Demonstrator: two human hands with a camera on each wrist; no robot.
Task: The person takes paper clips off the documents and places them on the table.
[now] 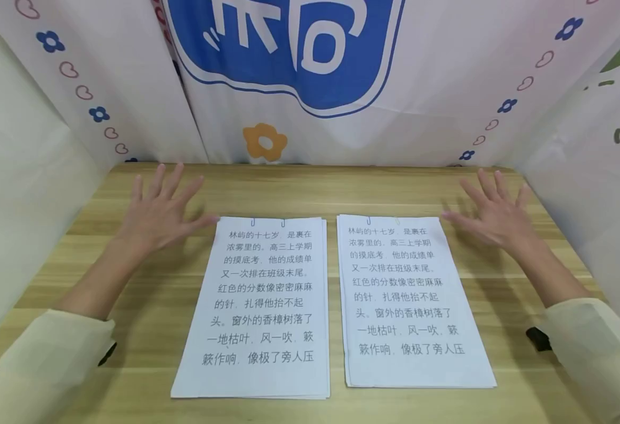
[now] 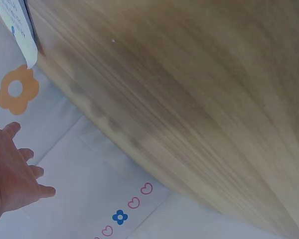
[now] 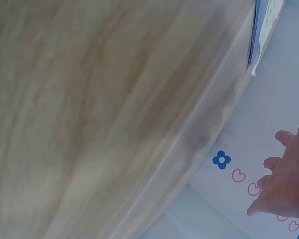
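Note:
Two stacks of printed paper lie side by side on a wooden table. The left paper stack (image 1: 267, 377) has two paper clips (image 1: 253, 222) on its top edge. On the right paper stack (image 1: 411, 374), a dark clip (image 1: 369, 220) and a yellowish clip (image 1: 397, 221) sit at the top. My left hand (image 1: 158, 215) is spread above the table, its thumb tip near the left stack's upper left corner. The right hand (image 1: 495, 215) is likewise spread, thumb close to the right stack's upper right corner. Neither hand holds anything; both wrist views show the fingers apart.
The wooden table (image 1: 289, 188) ends at a white fabric backdrop (image 1: 421, 135) with a blue emblem, flowers and hearts. White side panels (image 1: 18, 176) flank the table. A narrow gap of table separates the stacks.

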